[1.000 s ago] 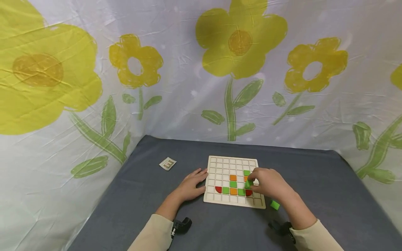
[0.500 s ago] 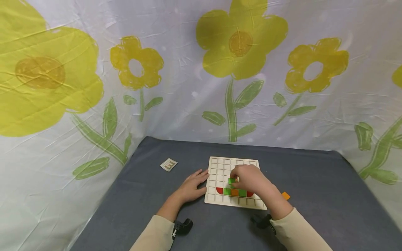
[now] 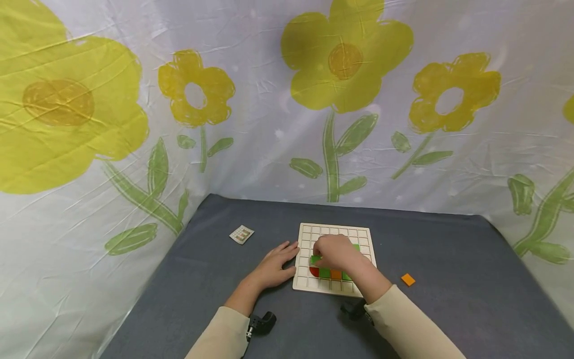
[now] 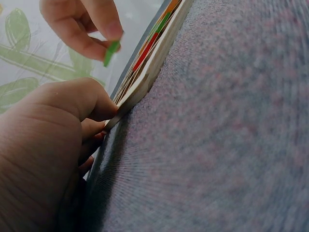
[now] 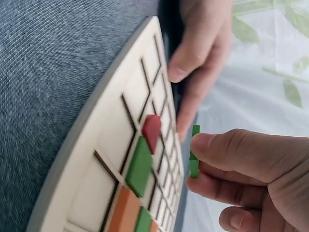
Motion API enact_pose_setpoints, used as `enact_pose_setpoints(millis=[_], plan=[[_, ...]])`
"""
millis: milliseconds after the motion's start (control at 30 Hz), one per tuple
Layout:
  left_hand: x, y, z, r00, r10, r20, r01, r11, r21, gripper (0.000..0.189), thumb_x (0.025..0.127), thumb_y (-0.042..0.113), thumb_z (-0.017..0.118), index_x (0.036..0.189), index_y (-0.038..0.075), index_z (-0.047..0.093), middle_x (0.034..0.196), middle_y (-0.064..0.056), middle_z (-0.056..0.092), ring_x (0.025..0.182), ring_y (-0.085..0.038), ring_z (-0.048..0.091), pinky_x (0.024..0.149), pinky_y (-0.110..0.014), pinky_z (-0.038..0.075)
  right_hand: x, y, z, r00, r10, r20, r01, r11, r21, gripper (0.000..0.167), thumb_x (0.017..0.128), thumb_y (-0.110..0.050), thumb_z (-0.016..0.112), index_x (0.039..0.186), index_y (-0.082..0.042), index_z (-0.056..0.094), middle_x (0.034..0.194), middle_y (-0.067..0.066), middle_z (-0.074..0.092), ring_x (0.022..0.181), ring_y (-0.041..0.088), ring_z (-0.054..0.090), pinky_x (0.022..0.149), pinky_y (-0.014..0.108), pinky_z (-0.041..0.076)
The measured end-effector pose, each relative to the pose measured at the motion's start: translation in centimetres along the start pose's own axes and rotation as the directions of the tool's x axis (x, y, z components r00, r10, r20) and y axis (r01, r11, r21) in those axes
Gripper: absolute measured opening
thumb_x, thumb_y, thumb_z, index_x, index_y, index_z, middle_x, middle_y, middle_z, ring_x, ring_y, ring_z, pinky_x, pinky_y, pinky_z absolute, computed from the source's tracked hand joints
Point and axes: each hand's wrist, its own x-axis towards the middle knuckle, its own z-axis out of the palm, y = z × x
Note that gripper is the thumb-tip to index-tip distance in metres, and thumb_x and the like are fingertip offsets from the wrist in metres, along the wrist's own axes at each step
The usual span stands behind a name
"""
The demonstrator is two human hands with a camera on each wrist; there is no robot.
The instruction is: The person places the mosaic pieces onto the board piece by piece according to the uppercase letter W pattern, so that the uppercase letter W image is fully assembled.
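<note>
My right hand (image 3: 338,252) pinches a small green square tile (image 5: 194,151) between thumb and fingers. The tile is held just above the left part of a pale wooden grid board (image 3: 307,239), close over a red rounded piece (image 5: 152,130). In the right wrist view, a green tile (image 5: 140,166) and an orange tile (image 5: 124,210) follow that red piece in a row; the right hand and forearm hide some of the pieces in the head view. My left hand (image 3: 271,267) lies flat beside the board, its thumb and fingertips touching the left edge.
A loose orange tile (image 3: 408,279) lies on the dark grey cloth (image 3: 448,249) right of the board. Back left sits a small card (image 3: 241,234) with a printed grid pattern. A flower-printed curtain (image 3: 269,124) hangs behind and around the table.
My right hand has moved left across the board with a green tile in its fingers. The orange tile at right has come out from behind the forearm. The left hand stays in place.
</note>
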Motion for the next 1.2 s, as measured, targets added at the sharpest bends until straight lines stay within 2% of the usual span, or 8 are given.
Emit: enact_pose_setpoints(millis=[67, 167, 300, 567, 733, 867, 1067, 1200], plan=[[0.0, 0.0, -0.1, 1.0, 0.004, 0.002, -0.004, 1.0, 0.001, 0.058, 0.101, 0.026, 0.056, 0.156, 0.013, 0.046, 0.165, 0.001, 0.034, 0.154, -0.028, 0.023, 0.119, -0.057, 0.024, 0.4, -0.1, 0.3, 1.0, 0.004, 0.015, -0.003, 1.0, -0.01, 0.006, 0.086, -0.023, 0.083, 0.084, -0.018, 0.079, 0.075, -0.01, 0.066, 0.063, 0.009, 0.054, 0.062, 0.034, 0.051], [0.0, 0.1, -0.1, 1.0, 0.008, 0.004, -0.008, 1.0, -0.002, 0.058, 0.101, 0.026, 0.057, 0.156, 0.012, 0.046, 0.165, 0.0, 0.034, 0.154, -0.028, 0.023, 0.119, -0.057, 0.024, 0.9, 0.0, 0.7, 0.999, 0.01, 0.035, -0.01, 1.0, -0.018, 0.019, 0.088, -0.021, 0.081, 0.071, -0.018, 0.072, 0.061, -0.011, 0.047, 0.055, 0.01, 0.038, 0.055, 0.031, 0.038], [0.1, 0.0, -0.1, 1.0, 0.01, 0.006, -0.01, 1.0, -0.007, 0.058, 0.101, 0.026, 0.057, 0.156, 0.012, 0.046, 0.165, 0.0, 0.034, 0.154, -0.028, 0.023, 0.119, -0.057, 0.025, 1.4, 0.2, 1.3, 0.998, 0.024, 0.058, -0.023, 1.0, -0.018, 0.032, 0.09, -0.018, 0.078, 0.063, -0.019, 0.062, 0.055, -0.007, 0.031, 0.054, 0.012, 0.026, 0.055, 0.032, 0.027], [0.2, -0.1, -0.1, 1.0, 0.004, 0.007, -0.004, 1.0, 0.005, 0.058, 0.101, 0.027, 0.056, 0.156, 0.012, 0.046, 0.165, 0.0, 0.034, 0.154, -0.028, 0.023, 0.119, -0.057, 0.024, 1.9, 0.5, 2.2, 0.998, 0.054, 0.046, -0.054, 0.998, 0.015, 0.009, 0.087, -0.016, 0.083, 0.08, -0.02, 0.079, 0.073, -0.009, 0.066, 0.059, 0.009, 0.049, 0.059, 0.031, 0.046], [0.1, 0.0, -0.2, 1.0, 0.006, 0.011, -0.006, 1.0, 0.003, 0.058, 0.101, 0.026, 0.056, 0.156, 0.011, 0.046, 0.165, -0.002, 0.035, 0.154, -0.029, 0.024, 0.119, -0.058, 0.024, 2.0, 0.6, 2.5, 0.997, 0.076, 0.029, -0.076, 0.997, 0.031, 0.011, 0.086, -0.017, 0.083, 0.078, -0.021, 0.078, 0.075, -0.007, 0.068, 0.06, 0.011, 0.051, 0.059, 0.031, 0.047], [0.0, 0.0, -0.3, 1.0, 0.006, 0.004, -0.006, 1.0, 0.006, 0.058, 0.101, 0.025, 0.056, 0.156, 0.009, 0.047, 0.165, -0.003, 0.035, 0.154, -0.029, 0.024, 0.119, -0.058, 0.025, 1.7, 0.6, 2.2, 0.997, 0.077, 0.005, -0.077, 0.996, 0.051, 0.001, 0.087, -0.018, 0.083, 0.087, -0.019, 0.082, 0.085, -0.004, 0.074, 0.069, 0.014, 0.062, 0.066, 0.035, 0.055], [0.0, 0.2, -0.2, 1.0, 0.01, -0.005, -0.01, 1.0, 0.005, 0.058, 0.101, 0.025, 0.057, 0.155, 0.008, 0.047, 0.164, -0.004, 0.036, 0.153, -0.03, 0.025, 0.118, -0.059, 0.025, 0.0, 1.1, 1.3, 0.996, 0.072, -0.049, -0.067, 0.994, 0.089, 0.008, 0.089, -0.02, 0.081, 0.095, -0.015, 0.083, 0.093, -0.001, 0.076, 0.079, 0.018, 0.069, 0.072, 0.04, 0.059], [0.0, 0.3, -0.2, 1.0, 0.007, -0.013, -0.008, 1.0, -0.013, 0.058, 0.101, 0.024, 0.058, 0.155, 0.007, 0.047, 0.164, -0.005, 0.037, 0.153, -0.031, 0.025, 0.118, -0.059, 0.026, -1.6, 1.8, 0.6, 0.994, 0.077, -0.08, -0.069, 0.992, 0.103, 0.006, 0.091, -0.018, 0.08, 0.094, -0.014, 0.083, 0.088, -0.002, 0.075, 0.074, 0.014, 0.066, 0.07, 0.038, 0.057]])
